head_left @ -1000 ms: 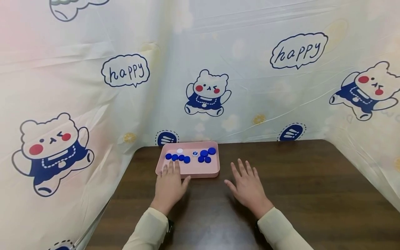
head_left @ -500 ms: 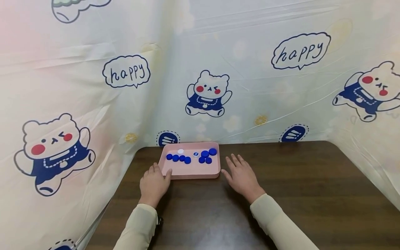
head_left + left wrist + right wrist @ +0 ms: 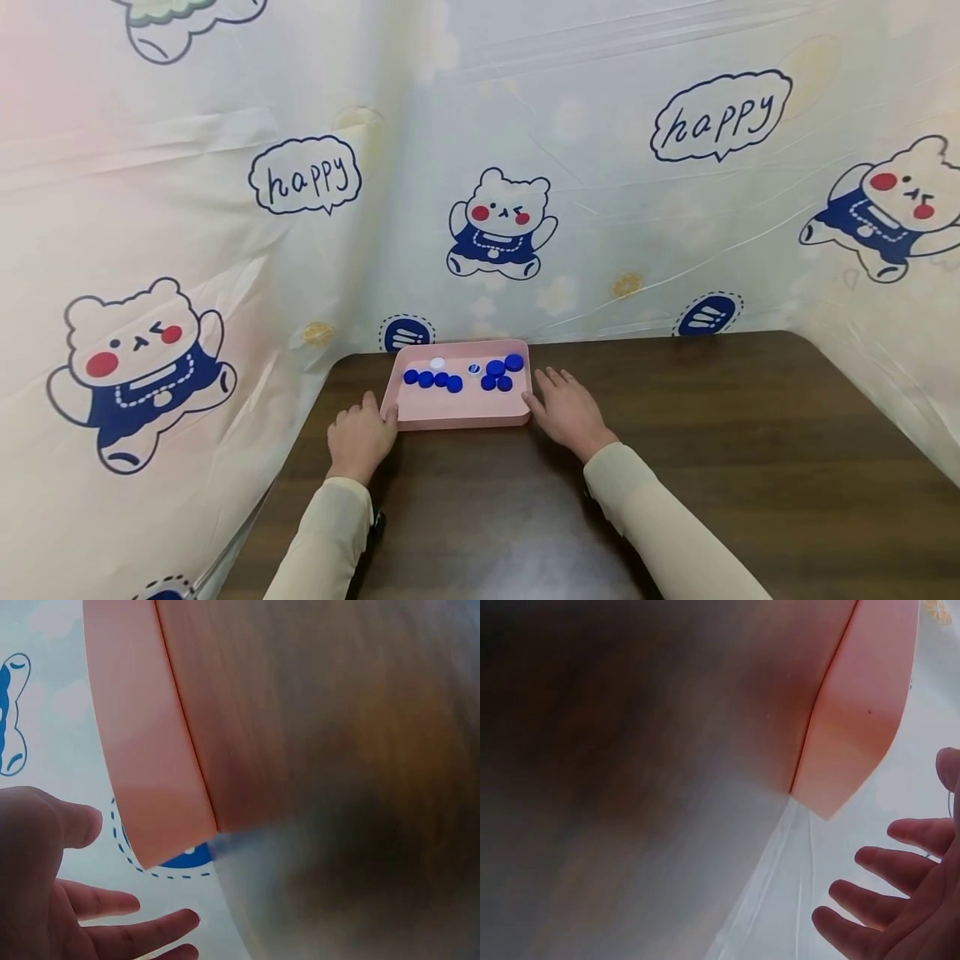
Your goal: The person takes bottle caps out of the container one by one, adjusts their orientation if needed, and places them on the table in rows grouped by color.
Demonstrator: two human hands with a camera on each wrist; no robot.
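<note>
Twice "happy" (image 3: pixel 306 177) on the cloth (image 3: pixel 600 208), both hands (image 3: pixel 362 437) (image 3: pixel 572 412) loosely spread at opposite ends of the pink tray (image 3: pixel 461 408).

Blue discs (image 3: pixel 454 384) in pink tray (image 3: pixel 461 408)

Over the pale pastel cloth backdrop (image 3: pixel 592 125), navy-outlined bears (image 3: pixel 498 221) are flashing red cheeks, among navy "happy" speech bubbles (image 3: pixel 306 175) and yellow-orange citrus slices (image 3: pixel 627 284). The tabletop (image 3: pixel 712 433) is showing dark brown wood grain. The tray (image 3: pixel 465 408) is looking plain pink; its blue discs (image 3: pixel 454 384) are standing out deeply, a white disc (image 3: pixel 437 364) is gleaming, and a blue-marked white disc (image 3: pixel 475 369) is sitting between. Both sleeves (image 3: pixel 667 517) are showing plain cream.
</note>
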